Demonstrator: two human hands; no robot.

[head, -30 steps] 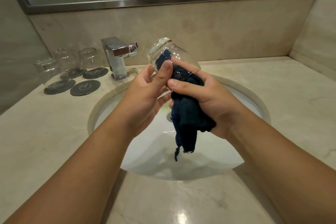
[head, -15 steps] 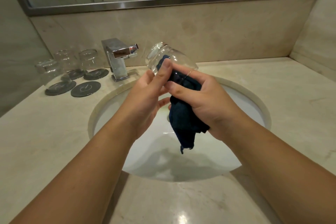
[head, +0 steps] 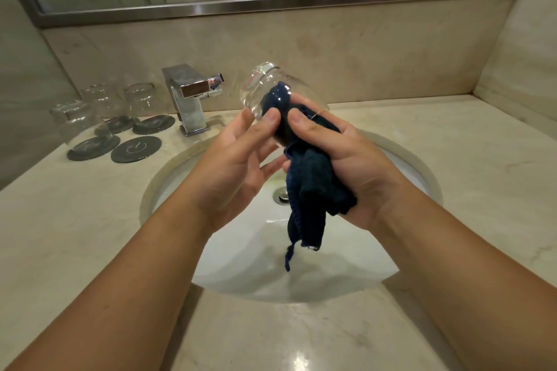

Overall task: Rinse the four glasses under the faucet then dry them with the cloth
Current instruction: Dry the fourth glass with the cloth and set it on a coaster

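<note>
A clear glass (head: 259, 84) is held tilted over the sink, its base pointing up and away. My left hand (head: 238, 159) grips it from the left, thumb on its side. A dark blue cloth (head: 313, 187) is stuffed into the glass's mouth and hangs down below. My right hand (head: 340, 163) grips the cloth at the rim. Three more glasses stand upside down on dark coasters at the back left: one in front (head: 80, 123), one behind it (head: 104, 101), one nearest the faucet (head: 141, 99).
A chrome faucet (head: 188, 96) stands behind the white round sink (head: 168, 172); no water runs. One dark coaster (head: 136, 149) lies bare. The marble counter (head: 452, 144) spreads right to a side wall. A mirror hangs above the backsplash.
The glass has been turned a little in my hands and my fingers have shifted on it. The cloth's hanging tail has swung lower.
</note>
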